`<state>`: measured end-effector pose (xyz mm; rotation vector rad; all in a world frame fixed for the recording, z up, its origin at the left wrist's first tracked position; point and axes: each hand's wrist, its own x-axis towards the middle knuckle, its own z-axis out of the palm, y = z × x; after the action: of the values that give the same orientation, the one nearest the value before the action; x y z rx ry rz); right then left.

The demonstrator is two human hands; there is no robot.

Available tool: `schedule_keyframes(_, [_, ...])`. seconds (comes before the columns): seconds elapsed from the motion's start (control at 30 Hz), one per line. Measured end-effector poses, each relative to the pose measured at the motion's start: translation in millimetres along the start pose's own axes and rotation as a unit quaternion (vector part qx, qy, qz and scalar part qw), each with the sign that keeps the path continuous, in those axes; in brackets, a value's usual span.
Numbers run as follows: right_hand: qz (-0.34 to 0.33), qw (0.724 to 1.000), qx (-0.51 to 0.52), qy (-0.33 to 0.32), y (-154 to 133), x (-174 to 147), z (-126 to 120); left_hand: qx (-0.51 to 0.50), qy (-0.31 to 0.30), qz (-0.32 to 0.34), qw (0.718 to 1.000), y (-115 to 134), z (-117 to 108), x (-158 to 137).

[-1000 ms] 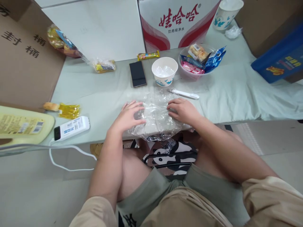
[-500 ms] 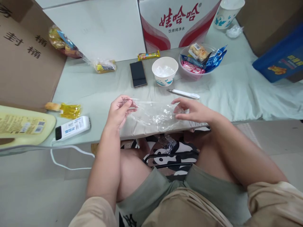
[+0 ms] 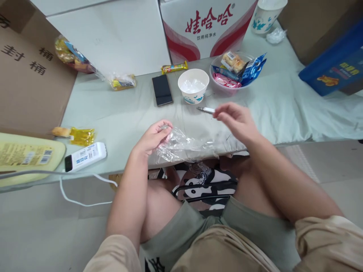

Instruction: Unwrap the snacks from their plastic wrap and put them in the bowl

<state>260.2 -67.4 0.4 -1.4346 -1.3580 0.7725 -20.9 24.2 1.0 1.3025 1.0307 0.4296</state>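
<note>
A crumpled sheet of clear plastic film (image 3: pixel 184 145) is lying at the near edge of the pale green cloth-covered table (image 3: pixel 119 109). The left hand (image 3: pixel 153 138) is pinching its left corner between thumb and fingertips. The right hand (image 3: pixel 236 121) is hovering above the film's right end, fingers loosely spread, gripping nothing. Just beyond it a white pen-like tool (image 3: pixel 205 109) is lying near a white paper bowl (image 3: pixel 193 85).

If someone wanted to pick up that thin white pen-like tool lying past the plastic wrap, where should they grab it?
Probably by the bare left end of the white tool, coming down from above. It lies flat on the cloth-covered table, and its right part is hidden behind the right hand. The paper bowl stands behind it.
</note>
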Motion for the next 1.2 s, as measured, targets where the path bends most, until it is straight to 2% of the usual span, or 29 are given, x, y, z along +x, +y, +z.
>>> schedule_keyframes(0.07, [-0.022,0.992,0.040,-0.116,-3,-1,15,0.013,-0.053,-0.003,0.999,2,10,0])
schedule_keyframes(0.17, [0.028,0.951,0.052,-0.303,-9,-3,34,0.027,-0.098,0.008,0.995,5,18,0])
schedule_keyframes(0.23, [0.075,0.915,0.042,-0.393,-14,-6,40,0.026,-0.086,0.023,0.996,6,17,0])
schedule_keyframes(0.3, [0.112,0.896,0.068,-0.424,-18,-8,41,0.034,-0.043,0.032,0.998,5,11,1])
schedule_keyframes(0.37, [0.142,0.894,0.126,-0.405,-21,-10,40,0.051,0.008,0.030,0.998,3,5,3])
schedule_keyframes(0.43, [0.158,0.901,0.167,-0.368,-22,-11,39,0.055,0.032,0.020,0.998,0,2,5])
schedule_keyframes(0.57, [0.165,0.918,0.203,-0.299,-21,-11,40,0.020,-0.029,0.020,0.999,-1,2,5])
schedule_keyframes(0.67, [0.171,0.923,0.191,-0.287,-18,-10,40,-0.017,-0.021,0.028,0.999,4,2,2])
schedule_keyframes(0.73, [0.153,0.939,0.144,-0.273,-13,-8,40,-0.036,0.012,0.036,0.999,8,-1,0])
schedule_keyframes(0.83, [0.073,0.979,0.060,-0.183,-6,-7,38,-0.043,0.041,0.037,0.998,9,-8,0])
schedule_keyframes(0.9, [0.034,0.990,0.046,-0.127,-4,-8,36,-0.048,0.062,0.037,0.996,7,-10,3])
schedule_keyframes(0.93, [0.038,0.990,0.066,-0.115,-4,-9,36,-0.061,0.086,0.044,0.993,5,-9,5])
schedule_keyframes(1.0, [0.086,0.978,0.157,-0.110,-6,-10,37,-0.109,0.138,0.058,0.983,1,-5,10])
schedule_keyframes(1.03, [0.119,0.964,0.213,-0.108,-8,-10,39,-0.136,0.142,0.058,0.979,0,0,12])
schedule_keyframes(1.07, [0.153,0.947,0.265,-0.102,-11,-11,41,-0.161,0.120,0.052,0.978,-2,5,13])
schedule_keyframes(1.13, [0.214,0.913,0.337,-0.081,-16,-10,48,-0.191,0.020,0.034,0.981,-3,18,14])
schedule_keyframes(1.2, [0.272,0.892,0.357,-0.058,-21,-8,55,-0.204,-0.056,0.037,0.977,-4,29,13])
